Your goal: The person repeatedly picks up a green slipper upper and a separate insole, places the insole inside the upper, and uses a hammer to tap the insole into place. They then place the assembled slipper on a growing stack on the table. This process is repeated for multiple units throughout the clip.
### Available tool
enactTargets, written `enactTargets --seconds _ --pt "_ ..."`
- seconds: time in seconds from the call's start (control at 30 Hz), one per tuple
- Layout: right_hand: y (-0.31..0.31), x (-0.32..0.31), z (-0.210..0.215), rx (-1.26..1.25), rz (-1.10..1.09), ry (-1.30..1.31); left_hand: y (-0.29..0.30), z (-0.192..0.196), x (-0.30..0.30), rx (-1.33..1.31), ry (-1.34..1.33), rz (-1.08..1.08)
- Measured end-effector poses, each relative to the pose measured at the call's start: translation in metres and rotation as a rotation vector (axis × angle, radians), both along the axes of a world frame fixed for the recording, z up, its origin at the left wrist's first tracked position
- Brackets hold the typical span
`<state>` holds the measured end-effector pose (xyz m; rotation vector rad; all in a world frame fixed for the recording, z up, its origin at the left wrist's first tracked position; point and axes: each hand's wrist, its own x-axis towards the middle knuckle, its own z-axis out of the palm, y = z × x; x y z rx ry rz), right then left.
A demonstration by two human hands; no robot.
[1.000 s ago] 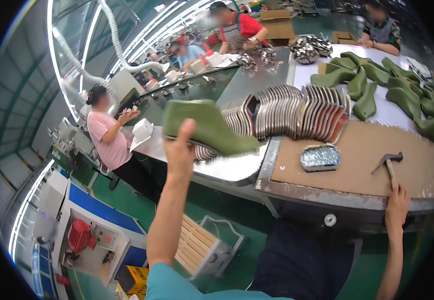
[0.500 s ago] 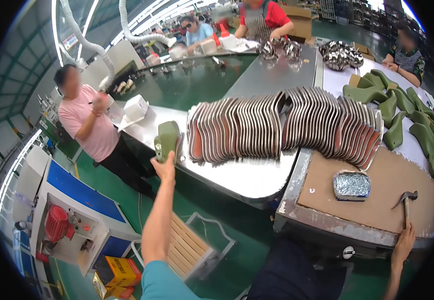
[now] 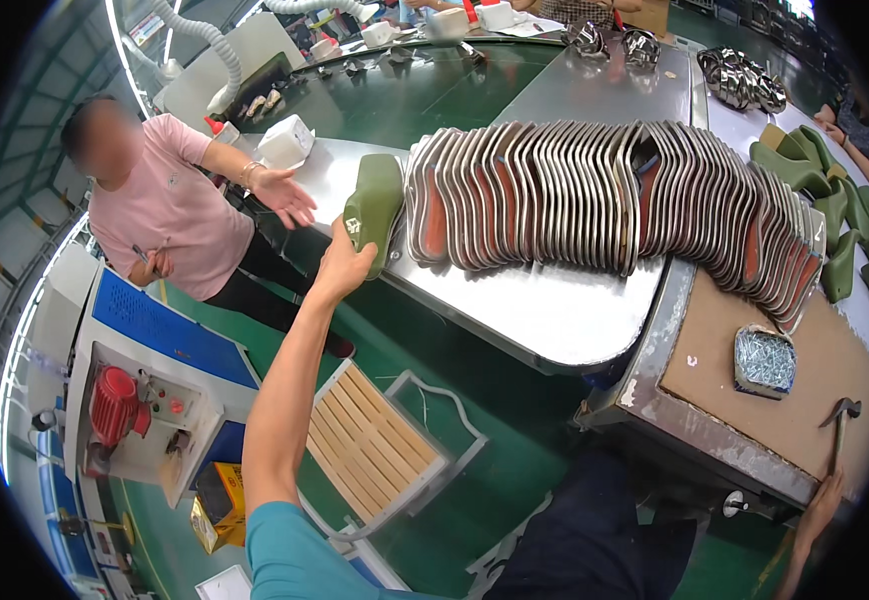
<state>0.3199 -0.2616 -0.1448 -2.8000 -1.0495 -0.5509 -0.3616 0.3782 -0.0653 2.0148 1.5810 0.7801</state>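
My left hand (image 3: 343,265) grips a green shoe last (image 3: 380,200) by its near end, at the left end of the metal table. Right beside the last stands a long curved row of shoe soles (image 3: 545,200) with silvery edges and reddish-brown faces, packed upright side by side. At the far right, my right hand (image 3: 823,505) is closed round the handle of a hammer (image 3: 842,412), whose head lies over the brown board. A small box of nails (image 3: 765,362) sits on that board, left of the hammer.
A co-worker in a pink shirt (image 3: 170,190) stands at the left, one open hand reaching toward the last. More green lasts (image 3: 835,215) lie at the right. A slatted stool (image 3: 370,440) and a blue-and-white machine (image 3: 170,320) stand below left.
My view has shifted, so the table contents sit further right. The co-worker has stretched an open hand toward the last. Both my hands keep hold of the last and the hammer.
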Motion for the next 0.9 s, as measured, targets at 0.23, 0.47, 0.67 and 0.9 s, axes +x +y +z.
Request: enactTargets --seconds 0.23,0.47,0.67,0.9 --pt "0.011 -0.008 0.003 0.09 0.039 0.064 -0.001 0.015 -0.009 -0.083 -0.157 -0.255" --pt "0.009 -0.006 0.005 0.08 0.079 0.082 -0.014 0.011 0.0 0.034 -0.189 0.006" --pt "0.041 -0.042 0.024 0.088 0.091 0.041 -0.024 -0.011 0.022 0.726 0.407 0.282" --pt "0.058 -0.059 0.032 0.119 0.104 -0.045 0.054 -0.041 0.033 0.078 -0.001 0.22"
